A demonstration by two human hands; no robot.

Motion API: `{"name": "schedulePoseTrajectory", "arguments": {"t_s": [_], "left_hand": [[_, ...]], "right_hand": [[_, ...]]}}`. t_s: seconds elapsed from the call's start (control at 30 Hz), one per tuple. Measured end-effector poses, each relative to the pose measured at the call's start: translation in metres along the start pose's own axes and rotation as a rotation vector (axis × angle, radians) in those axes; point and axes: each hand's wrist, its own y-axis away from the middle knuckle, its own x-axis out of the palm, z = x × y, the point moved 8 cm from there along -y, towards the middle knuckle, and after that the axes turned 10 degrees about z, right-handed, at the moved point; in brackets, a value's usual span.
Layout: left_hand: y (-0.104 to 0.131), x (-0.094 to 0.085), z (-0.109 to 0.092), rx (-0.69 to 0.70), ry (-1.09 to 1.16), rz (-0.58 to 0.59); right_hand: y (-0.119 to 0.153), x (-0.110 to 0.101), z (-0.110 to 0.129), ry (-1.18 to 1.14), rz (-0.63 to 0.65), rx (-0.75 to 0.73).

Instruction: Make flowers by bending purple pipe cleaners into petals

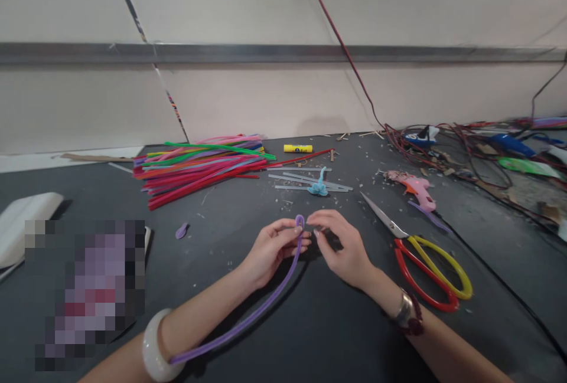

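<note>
My left hand (pixel 279 244) pinches a purple pipe cleaner (pixel 270 311) near its looped upper end. From there the stem curves down and leftward to the white bangle on my left wrist. Just right of the loop is my right hand (pixel 341 244), thumb and fingers apart, with nothing visible between them. Beyond the hands, a small light-blue pipe-cleaner piece (pixel 318 187) rests by several clear glue sticks (pixel 305 179). Scissors (pixel 420 259) with one red and one yellow handle lie with blades spread, right of my right hand.
A bundle of coloured pipe cleaners (pixel 204 167) lies at the back left, near a yellow glue tube (pixel 297 149). A pink glue gun (pixel 414 188) and tangled red cables (pixel 443 150) occupy the right. A small purple piece (pixel 181 231) and a white block (pixel 26 221) are leftward.
</note>
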Motion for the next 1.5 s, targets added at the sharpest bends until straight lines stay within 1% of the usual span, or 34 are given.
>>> {"name": "schedulePoseTrajectory", "arguments": {"t_s": [0.07, 0.13, 0.33, 0.4, 0.57, 0.67, 0.77, 0.83, 0.93, 1.03, 1.13, 1.2, 1.27, 1.4, 1.43, 1.5], "left_hand": [[-0.001, -0.004, -0.001, 0.023, 0.044, -0.03], [-0.002, -0.008, -0.001, 0.049, 0.079, -0.049], [-0.003, -0.013, 0.0, 0.079, 0.074, -0.067], [-0.003, -0.012, -0.001, 0.081, 0.069, -0.057], [-0.003, -0.01, -0.003, 0.086, 0.063, -0.03], [-0.003, -0.01, -0.004, 0.086, 0.055, -0.029], [-0.004, -0.01, -0.005, 0.089, 0.062, -0.03], [-0.004, -0.011, -0.006, 0.093, 0.065, -0.035], [-0.003, -0.01, -0.007, 0.096, 0.029, -0.044], [-0.001, -0.006, -0.01, 0.103, -0.072, -0.039], [0.001, -0.004, -0.012, 0.122, -0.18, -0.045], [0.001, -0.006, -0.013, 0.137, -0.194, -0.052], [-0.001, -0.009, -0.013, 0.145, -0.131, -0.069], [-0.003, -0.017, -0.009, 0.132, 0.084, -0.116], [-0.004, -0.016, -0.009, 0.126, 0.111, -0.108], [-0.004, -0.012, -0.009, 0.116, 0.114, -0.074]], "right_hand": [[0.002, 0.005, 0.006, 0.094, 0.05, -0.075], [0.003, 0.009, 0.009, 0.166, 0.074, -0.118], [0.005, 0.018, 0.015, 0.332, 0.124, -0.241], [0.006, 0.018, 0.017, 0.345, 0.117, -0.269], [0.006, 0.011, 0.017, 0.282, 0.066, -0.257], [0.004, 0.006, 0.012, 0.216, 0.014, -0.19], [0.003, 0.001, -0.001, 0.133, -0.045, -0.023], [0.003, 0.001, -0.011, 0.046, -0.057, 0.088], [0.003, 0.002, -0.022, -0.12, -0.068, 0.197], [0.002, 0.0, -0.028, -0.263, -0.098, 0.249], [0.0, -0.001, -0.028, -0.329, -0.086, 0.249], [-0.001, -0.001, -0.025, -0.313, -0.062, 0.222], [-0.001, -0.002, -0.018, -0.215, -0.053, 0.147], [0.004, 0.0, 0.009, 0.115, -0.031, -0.16], [0.006, 0.002, 0.013, 0.177, -0.018, -0.228], [0.009, 0.006, 0.017, 0.255, 0.005, -0.304]]}}
